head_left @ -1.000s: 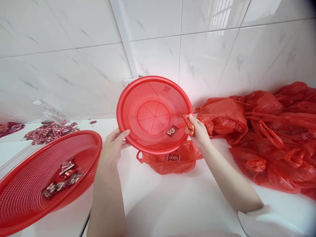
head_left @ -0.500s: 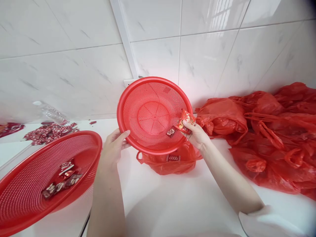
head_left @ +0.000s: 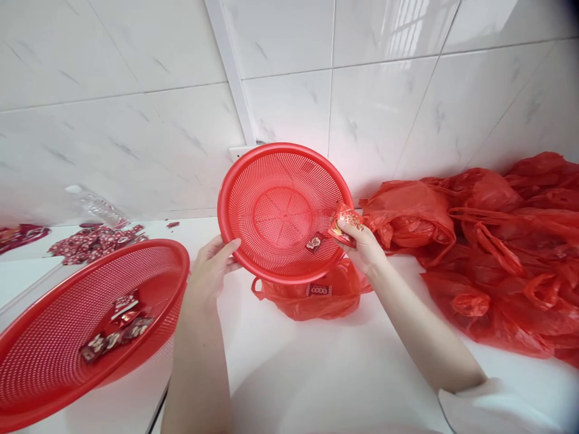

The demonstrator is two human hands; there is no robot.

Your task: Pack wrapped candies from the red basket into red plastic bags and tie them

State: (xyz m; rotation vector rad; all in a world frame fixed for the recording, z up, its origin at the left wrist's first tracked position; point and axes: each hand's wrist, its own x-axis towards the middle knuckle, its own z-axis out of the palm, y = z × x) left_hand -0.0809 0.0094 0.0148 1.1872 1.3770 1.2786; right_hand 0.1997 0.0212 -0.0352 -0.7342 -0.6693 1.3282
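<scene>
My left hand (head_left: 216, 259) grips the left rim of a round red plastic colander (head_left: 284, 208), thumb on the rim and fingers behind it. The colander is tilted, its inside facing me. One small dark red wrapped candy (head_left: 314, 242) lies low in it on the right. My right hand (head_left: 359, 241), at the colander's right rim, is closed on a shiny red candy packet (head_left: 346, 222) with gold print. Under the colander sits a red plastic bag (head_left: 307, 307), and a dark red wrapped piece (head_left: 319, 290) shows in it.
Another red colander (head_left: 149, 259) at left holds several wrapped candies (head_left: 117, 334). Behind it lie a pile of small red-and-white packets (head_left: 94, 241) and a clear plastic bottle (head_left: 99, 208). Several filled red bags (head_left: 497, 259) crowd the right, against the tiled wall (head_left: 384, 108).
The packet in my right hand has turned a little and shifted slightly right, showing more of its front. The colander has barely moved, with my left hand still on its rim.
</scene>
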